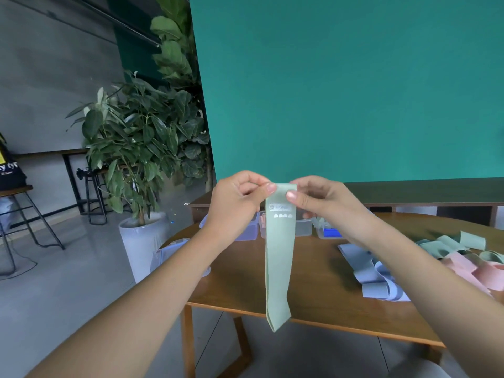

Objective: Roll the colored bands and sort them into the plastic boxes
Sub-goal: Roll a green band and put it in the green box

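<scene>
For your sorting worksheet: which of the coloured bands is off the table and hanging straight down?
The pale green band, pinched at its top by the left hand and right hand; the other bands lie heaped.

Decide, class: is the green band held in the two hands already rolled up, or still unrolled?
Unrolled. The green band hangs flat and straight down from its top edge, pinched by the left hand and right hand; no coil shows.

hands: left (240, 197) + right (319, 200) pinch green band (279, 257) top | hanging unrolled
</scene>
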Tool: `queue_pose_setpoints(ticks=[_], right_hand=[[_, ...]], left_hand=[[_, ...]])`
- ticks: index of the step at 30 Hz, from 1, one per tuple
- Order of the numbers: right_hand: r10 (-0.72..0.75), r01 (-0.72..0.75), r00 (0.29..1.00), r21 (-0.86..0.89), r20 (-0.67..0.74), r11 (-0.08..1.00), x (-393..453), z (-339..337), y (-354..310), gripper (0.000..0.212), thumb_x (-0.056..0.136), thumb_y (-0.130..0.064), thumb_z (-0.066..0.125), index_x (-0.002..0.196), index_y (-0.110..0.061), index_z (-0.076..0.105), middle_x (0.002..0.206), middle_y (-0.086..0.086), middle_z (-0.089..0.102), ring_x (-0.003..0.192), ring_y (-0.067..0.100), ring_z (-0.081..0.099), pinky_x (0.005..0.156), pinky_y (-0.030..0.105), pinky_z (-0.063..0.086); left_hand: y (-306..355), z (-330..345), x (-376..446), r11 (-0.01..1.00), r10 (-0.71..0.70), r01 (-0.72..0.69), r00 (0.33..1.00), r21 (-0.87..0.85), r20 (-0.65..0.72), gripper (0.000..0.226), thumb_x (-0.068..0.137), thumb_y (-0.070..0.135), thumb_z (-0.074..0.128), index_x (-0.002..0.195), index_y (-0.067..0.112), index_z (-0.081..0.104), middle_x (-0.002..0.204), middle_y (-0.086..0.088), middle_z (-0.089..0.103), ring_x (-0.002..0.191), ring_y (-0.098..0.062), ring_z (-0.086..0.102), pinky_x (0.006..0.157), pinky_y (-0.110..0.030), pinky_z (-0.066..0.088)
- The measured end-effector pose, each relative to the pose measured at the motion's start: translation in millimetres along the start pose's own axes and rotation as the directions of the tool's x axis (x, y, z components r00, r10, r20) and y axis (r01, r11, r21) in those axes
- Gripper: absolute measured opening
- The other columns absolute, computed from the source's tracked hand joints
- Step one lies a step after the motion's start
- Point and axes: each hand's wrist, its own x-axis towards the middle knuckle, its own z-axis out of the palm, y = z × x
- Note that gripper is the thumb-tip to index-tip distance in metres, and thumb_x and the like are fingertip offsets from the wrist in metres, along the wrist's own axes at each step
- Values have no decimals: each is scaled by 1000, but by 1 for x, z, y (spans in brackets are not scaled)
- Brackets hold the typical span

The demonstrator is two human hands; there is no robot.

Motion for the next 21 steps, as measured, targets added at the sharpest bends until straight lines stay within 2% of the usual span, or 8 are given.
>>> queue_pose_setpoints(ticks=[3,6,10,15,19,21], right_hand=[[-12,14,1000,128,-22,992,6,6,0,34,81,-31,74,102,-4,74,95,15,76,80,19,69,71,26,55],[22,-15,998,142,-52,990,17,12,16,22,88,-21,73,99,-1,75,89,14,77,75,20,70,67,27,56],[110,-103,993,123,-48,987,34,20,53,20,87,-23,75,98,-7,78,90,12,77,74,18,68,65,28,55],[273,-269,961,84,-36,959,61,32,128,13,89,-23,74,98,-14,79,92,1,78,74,13,68,60,20,52],[360,-357,932,68,-49,932,86,36,187,18,90,-21,72,100,-7,78,95,14,75,75,21,61,58,19,49],[383,-381,922,33,-60,924,98,37,215,18,92,-22,71,101,-8,78,94,9,76,74,18,64,58,18,50]], left_hand=[[-1,-3,-3,1000,-4,4,1000,-3,2,11,91,18,73,92,8,72,73,1,75,56,-5,59,62,-22,49],[-15,-4,-3,1000,-18,18,1000,-6,-3,11,91,17,73,93,6,72,75,-1,75,55,-1,60,59,-15,47],[-61,0,1,996,-78,78,997,33,-5,10,92,19,72,92,9,73,76,-1,75,54,-2,58,57,-15,46],[-150,19,14,966,-206,207,978,155,-28,10,91,30,72,90,21,74,78,11,73,60,-3,62,58,-15,48],[-209,34,28,942,-286,283,958,182,-11,10,91,29,72,89,20,75,72,11,70,62,-3,63,57,-9,46],[-234,41,36,935,-308,304,951,184,-6,8,91,28,72,88,21,74,73,9,70,62,-3,62,57,-8,44]])
